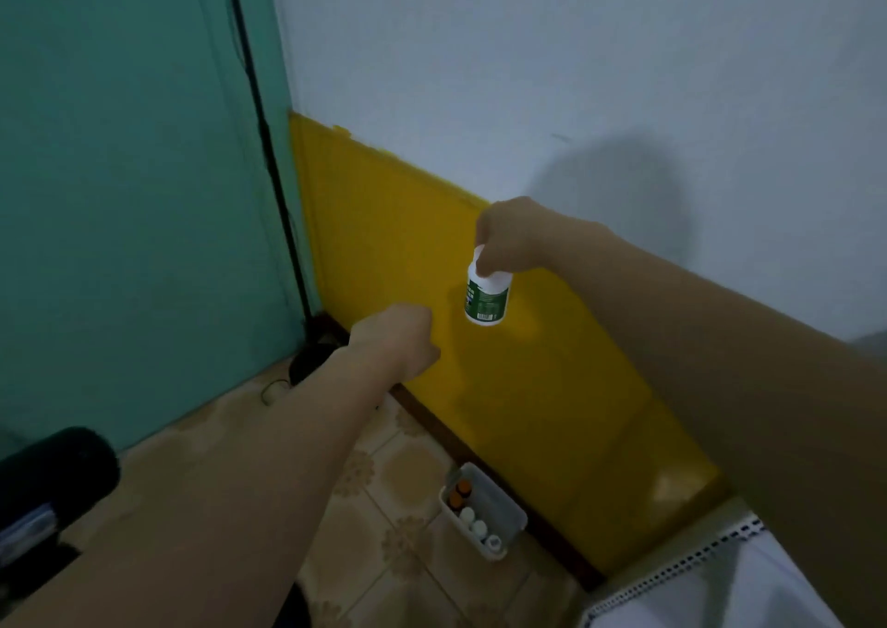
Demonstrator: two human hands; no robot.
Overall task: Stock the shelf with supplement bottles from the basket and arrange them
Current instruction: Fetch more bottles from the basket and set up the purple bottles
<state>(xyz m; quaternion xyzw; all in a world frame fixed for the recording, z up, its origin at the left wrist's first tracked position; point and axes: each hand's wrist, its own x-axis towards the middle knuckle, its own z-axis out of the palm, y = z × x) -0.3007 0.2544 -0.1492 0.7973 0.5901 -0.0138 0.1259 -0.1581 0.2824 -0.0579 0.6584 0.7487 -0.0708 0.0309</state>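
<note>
My right hand (511, 238) grips a white supplement bottle (487, 298) with a green label by its cap, and the bottle hangs upright in the air in front of the yellow wall panel. My left hand (396, 342) is stretched out lower and to the left, its fingers curled into a fist with nothing visible in it. Far below on the tiled floor stands a white basket (504, 502) against the wall, with several bottles in it, some orange-capped and some white-capped. No shelf shows in this view.
A teal door or wall (129, 195) fills the left, with a black cable (269, 157) running down its edge. A white cloth with lace trim (696, 565) covers a surface at the lower right. A dark object (53, 478) sits at the lower left.
</note>
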